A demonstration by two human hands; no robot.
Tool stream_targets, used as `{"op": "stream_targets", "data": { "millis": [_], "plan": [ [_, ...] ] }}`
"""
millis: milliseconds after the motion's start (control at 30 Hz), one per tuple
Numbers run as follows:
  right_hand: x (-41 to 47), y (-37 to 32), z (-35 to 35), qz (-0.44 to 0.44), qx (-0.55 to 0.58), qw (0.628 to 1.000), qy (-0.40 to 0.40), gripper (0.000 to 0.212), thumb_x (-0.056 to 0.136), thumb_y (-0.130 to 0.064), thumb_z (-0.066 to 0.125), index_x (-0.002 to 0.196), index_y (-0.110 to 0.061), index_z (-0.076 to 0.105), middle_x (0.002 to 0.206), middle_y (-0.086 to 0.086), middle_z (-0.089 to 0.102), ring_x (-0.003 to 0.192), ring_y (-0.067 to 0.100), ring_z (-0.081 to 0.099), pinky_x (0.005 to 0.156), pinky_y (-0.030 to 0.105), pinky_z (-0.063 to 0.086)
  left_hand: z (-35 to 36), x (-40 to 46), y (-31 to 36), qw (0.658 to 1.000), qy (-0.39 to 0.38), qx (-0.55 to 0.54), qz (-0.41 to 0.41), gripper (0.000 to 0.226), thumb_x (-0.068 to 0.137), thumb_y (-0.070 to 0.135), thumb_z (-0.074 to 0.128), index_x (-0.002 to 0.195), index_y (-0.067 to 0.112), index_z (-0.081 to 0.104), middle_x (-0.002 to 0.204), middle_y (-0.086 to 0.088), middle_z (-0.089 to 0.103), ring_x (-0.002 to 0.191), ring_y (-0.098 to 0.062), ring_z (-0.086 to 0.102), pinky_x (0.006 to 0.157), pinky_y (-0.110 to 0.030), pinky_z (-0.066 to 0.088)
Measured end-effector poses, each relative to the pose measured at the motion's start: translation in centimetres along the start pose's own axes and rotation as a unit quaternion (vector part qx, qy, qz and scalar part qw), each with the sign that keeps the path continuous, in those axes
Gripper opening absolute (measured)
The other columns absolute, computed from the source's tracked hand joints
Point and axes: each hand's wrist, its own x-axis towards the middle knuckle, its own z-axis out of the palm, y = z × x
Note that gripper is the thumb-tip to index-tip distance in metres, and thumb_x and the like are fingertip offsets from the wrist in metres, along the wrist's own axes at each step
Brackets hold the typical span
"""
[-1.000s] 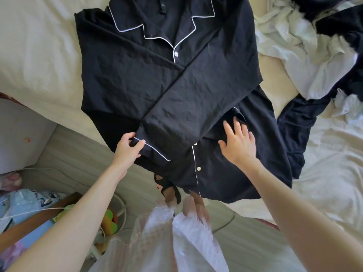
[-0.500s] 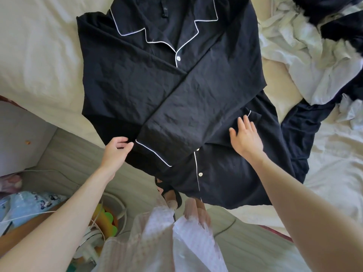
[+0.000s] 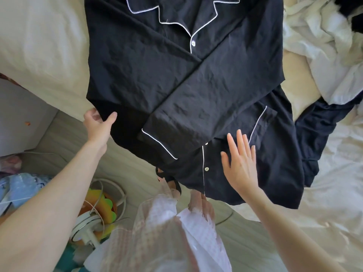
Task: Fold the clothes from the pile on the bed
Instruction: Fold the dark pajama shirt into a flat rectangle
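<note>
Bed [image 3: 43, 55]: black pyjama shirt [image 3: 141, 75] lies face-up over its near edge, hem hanging off; unfolded pile [image 3: 324, 46] at far-right corner. Left hand [image 3: 98, 124] pinches shirt's left edge. Right hand [image 3: 240, 163] flat, fingers straight, pressing hem. Fold left side inwards w/ edges parallel, right hand pinning.

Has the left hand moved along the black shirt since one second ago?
Yes. The left hand has left the white-piped cuff of the folded sleeve and shifted outward to the shirt's left side edge, which it now grips.
</note>
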Motion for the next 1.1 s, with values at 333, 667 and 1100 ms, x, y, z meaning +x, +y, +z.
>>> {"op": "stream_targets", "data": {
  "millis": [333, 667, 1100],
  "plan": [
    [-1.6, 0.8, 1.7, -0.017, 0.027, 0.999, -0.004, 0.052, 0.096, -0.015, 0.05, 0.145, -0.007, 0.034, 0.156, 0.014, 0.022, 0.145, 0.031, 0.016, 0.115, 0.048, 0.02, -0.5, -2.9, -7.1, 0.973, -0.148, 0.142, -0.106, 0.047, 0.087, 0.027, 0.066, 0.129, 0.013, 0.05, 0.131, -0.002, 0.053, 0.123, -0.024, 0.047, 0.099, -0.034, 0.035],
    [-4.5, 6.9, 1.2, -0.047, 0.024, 0.998, 0.042, 0.041, 0.093, -0.006, 0.053, 0.133, 0.0, 0.05, 0.147, 0.018, 0.037, 0.139, 0.034, 0.032, 0.111, 0.048, 0.028, -0.3, -12.6, -17.1, 0.953, -0.123, 0.171, -0.22, 0.041, 0.082, 0.021, 0.072, 0.116, 0.002, 0.059, 0.115, -0.01, 0.061, 0.1, -0.021, 0.052, 0.085, -0.03, 0.037],
    [-6.1, 19.3, -1.4, 0.372, 0.25, 0.894, 0.009, 0.031, 0.089, -0.033, 0.058, 0.076, -0.006, 0.052, 0.077, 0.013, 0.05, 0.075, 0.03, 0.049, 0.061, 0.035, 0.039, -3.4, -23.8, -20.3, 0.977, 0.002, -0.111, -0.184, 0.012, 0.095, 0.006, 0.052, 0.107, 0.001, 0.053, 0.11, -0.013, 0.059, 0.089, -0.02, 0.061, 0.09, -0.043, 0.046]
  ]
}}
